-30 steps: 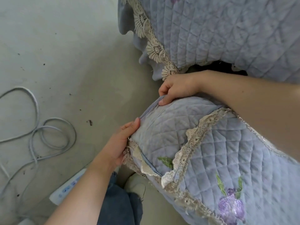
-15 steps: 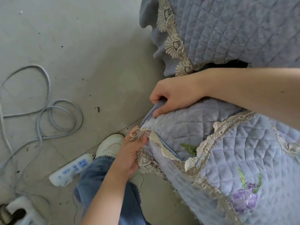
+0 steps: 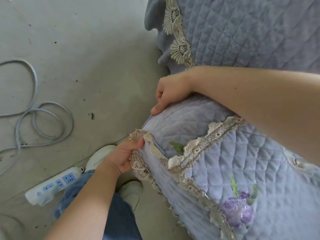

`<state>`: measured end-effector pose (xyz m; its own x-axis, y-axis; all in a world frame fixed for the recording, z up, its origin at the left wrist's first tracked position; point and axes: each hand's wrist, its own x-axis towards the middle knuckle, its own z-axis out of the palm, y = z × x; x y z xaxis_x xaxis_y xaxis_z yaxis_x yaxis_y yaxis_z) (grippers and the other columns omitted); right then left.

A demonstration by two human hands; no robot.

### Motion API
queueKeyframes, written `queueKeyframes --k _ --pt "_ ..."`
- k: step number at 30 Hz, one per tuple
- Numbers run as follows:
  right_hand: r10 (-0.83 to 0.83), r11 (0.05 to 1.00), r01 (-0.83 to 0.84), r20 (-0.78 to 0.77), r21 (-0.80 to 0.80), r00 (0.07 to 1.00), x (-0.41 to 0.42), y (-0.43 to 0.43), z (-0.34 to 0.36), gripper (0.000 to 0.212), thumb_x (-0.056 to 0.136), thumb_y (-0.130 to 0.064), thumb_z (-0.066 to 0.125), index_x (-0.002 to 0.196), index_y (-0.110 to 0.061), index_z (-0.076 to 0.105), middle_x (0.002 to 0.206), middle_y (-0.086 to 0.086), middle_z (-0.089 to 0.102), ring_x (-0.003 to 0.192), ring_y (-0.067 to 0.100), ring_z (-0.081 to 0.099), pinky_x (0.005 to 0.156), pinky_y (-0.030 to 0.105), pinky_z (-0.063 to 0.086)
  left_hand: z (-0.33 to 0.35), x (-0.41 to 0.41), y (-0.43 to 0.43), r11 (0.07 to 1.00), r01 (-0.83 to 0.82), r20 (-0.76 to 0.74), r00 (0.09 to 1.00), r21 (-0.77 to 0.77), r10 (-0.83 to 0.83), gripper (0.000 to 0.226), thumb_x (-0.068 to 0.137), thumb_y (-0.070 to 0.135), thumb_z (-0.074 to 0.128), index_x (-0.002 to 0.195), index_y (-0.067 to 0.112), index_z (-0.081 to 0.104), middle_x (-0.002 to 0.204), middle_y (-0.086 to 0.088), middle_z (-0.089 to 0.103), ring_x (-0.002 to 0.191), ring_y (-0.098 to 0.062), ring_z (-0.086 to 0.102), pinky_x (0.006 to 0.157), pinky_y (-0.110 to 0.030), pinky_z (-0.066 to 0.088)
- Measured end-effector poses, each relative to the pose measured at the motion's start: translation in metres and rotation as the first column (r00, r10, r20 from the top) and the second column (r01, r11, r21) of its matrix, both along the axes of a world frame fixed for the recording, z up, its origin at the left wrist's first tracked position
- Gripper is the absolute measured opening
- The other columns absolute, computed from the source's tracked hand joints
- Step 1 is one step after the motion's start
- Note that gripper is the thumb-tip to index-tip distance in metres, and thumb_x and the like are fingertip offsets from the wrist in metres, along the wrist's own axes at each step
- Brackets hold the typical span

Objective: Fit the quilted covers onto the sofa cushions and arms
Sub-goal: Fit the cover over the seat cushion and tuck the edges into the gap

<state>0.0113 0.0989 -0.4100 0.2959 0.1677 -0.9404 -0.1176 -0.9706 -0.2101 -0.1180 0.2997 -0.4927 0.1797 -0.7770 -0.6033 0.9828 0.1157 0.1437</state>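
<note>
A lilac quilted cover with beige lace trim and embroidered purple flowers lies over the rounded sofa arm at the lower right. My left hand pinches the lace edge at the arm's front end. My right hand grips the cover's upper front edge, thumb pressed on the quilting. A second quilted cover with lace rosettes covers the seat cushion at the top right.
A white power strip lies on the grey concrete floor at the lower left, with coiled grey cable behind it. My white shoes and jeans stand close against the sofa arm.
My left hand has dropped from the cover's front face to the lace edge and taken hold of it. The right hand has kept its grip on the upper edge. The view has shifted.
</note>
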Motion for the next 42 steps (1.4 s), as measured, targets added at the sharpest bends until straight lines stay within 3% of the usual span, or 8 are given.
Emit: queueKeyframes --k 3,7,14,18,29,35,38,42 --pt "-0.102 0.976 0.101 0.006 -0.195 0.995 -0.006 -0.051 0.025 0.052 0.074 -0.072 0.058 0.065 -0.021 0.058 0.076 -0.006 0.057 0.069 0.009 0.053 0.072 0.031 0.042 0.008 0.023 0.014 0.989 0.082 0.154 0.983 0.120 -0.100 0.050 0.038 0.029 0.096 0.083 0.017 0.079 0.090 -0.008 0.074 0.081 -0.020 0.071 0.069 -0.027 0.058" --pt "-0.369 0.896 0.377 0.079 -0.236 0.926 -0.042 -0.097 0.052 0.033 0.076 -0.051 0.064 0.066 -0.019 0.067 0.075 0.002 0.064 0.067 0.018 0.056 0.060 0.029 0.043 0.030 0.061 0.016 0.886 0.244 0.361 0.845 0.394 -0.393 0.026 0.076 0.009 0.057 0.092 0.023 0.073 0.099 0.004 0.073 0.101 -0.019 0.064 0.078 -0.029 0.049" --pt "-0.669 0.697 0.704 0.227 -0.139 0.707 -0.099 -0.106 0.042 0.022 0.095 -0.016 0.048 0.089 -0.006 0.066 0.102 0.016 0.061 0.101 0.025 0.055 0.079 0.030 0.043 0.099 0.106 -0.091 0.744 0.467 0.464 0.586 0.477 -0.665 0.074 0.056 0.081 0.063 0.110 0.032 0.070 0.113 0.008 0.070 0.104 -0.012 0.066 0.096 -0.029 0.048" --pt "-0.770 0.607 0.751 0.426 0.260 0.475 -0.107 -0.113 0.040 0.017 0.091 -0.016 0.060 0.075 -0.016 0.057 0.075 -0.002 0.055 0.081 0.014 0.050 0.071 0.028 0.037 0.096 0.112 -0.122 0.733 0.566 0.381 0.626 0.378 -0.680 0.039 0.067 0.050 0.073 0.095 0.024 0.077 0.106 -0.001 0.073 0.097 -0.015 0.070 0.084 -0.029 0.052" --pt "-0.557 0.785 0.618 0.399 -0.035 0.729 -0.102 -0.119 0.001 0.026 0.089 -0.038 0.058 0.070 -0.022 0.053 0.081 0.001 0.057 0.087 0.022 0.057 0.067 0.030 0.045 0.059 0.108 -0.150 0.566 0.346 0.432 0.394 0.748 -0.811 0.028 0.098 0.020 0.048 0.070 0.023 0.048 0.075 0.009 0.045 0.066 0.000 0.039 0.043 0.002 0.033" --pt "-0.470 0.821 0.571 0.534 -0.028 0.703 -0.150 -0.117 0.069 0.043 0.100 -0.045 0.033 0.100 -0.015 0.063 0.104 0.007 0.065 0.098 0.024 0.058 0.081 0.034 0.044 0.117 0.121 -0.166 0.363 0.213 0.332 0.167 0.907 -0.928 0.015 0.085 0.009 0.063 0.098 0.003 0.066 0.095 -0.011 0.064 0.084 -0.024 0.058 0.069 -0.027 0.044" --pt "-0.262 0.887 0.452 0.699 -0.098 0.665 -0.203 -0.136 0.118 0.037 0.100 -0.037 0.034 0.110 -0.020 0.066 0.115 0.001 0.066 0.113 0.023 0.055 0.102 0.034 0.036 0.169 0.117 -0.194 0.438 0.078 0.433 0.078 0.895 -0.898 0.019 0.087 0.007 0.057 0.097 0.016 0.071 0.106 -0.001 0.068 0.094 -0.019 0.061 0.076 -0.022 0.044" --pt "-0.243 0.790 0.598 0.829 -0.132 0.504 -0.273 -0.175 0.163 0.036 0.092 -0.025 0.056 0.127 -0.018 0.060 0.140 0.003 0.053 0.134 0.023 0.044 0.109 0.045 0.029 0.231 0.061 -0.231 0.474 0.383 0.596 -0.331 0.793 -0.731 0.030 0.095 0.037 0.046 0.083 0.015 0.064 0.088 -0.002 0.067 0.085 -0.017 0.059 0.072 -0.028 0.042"
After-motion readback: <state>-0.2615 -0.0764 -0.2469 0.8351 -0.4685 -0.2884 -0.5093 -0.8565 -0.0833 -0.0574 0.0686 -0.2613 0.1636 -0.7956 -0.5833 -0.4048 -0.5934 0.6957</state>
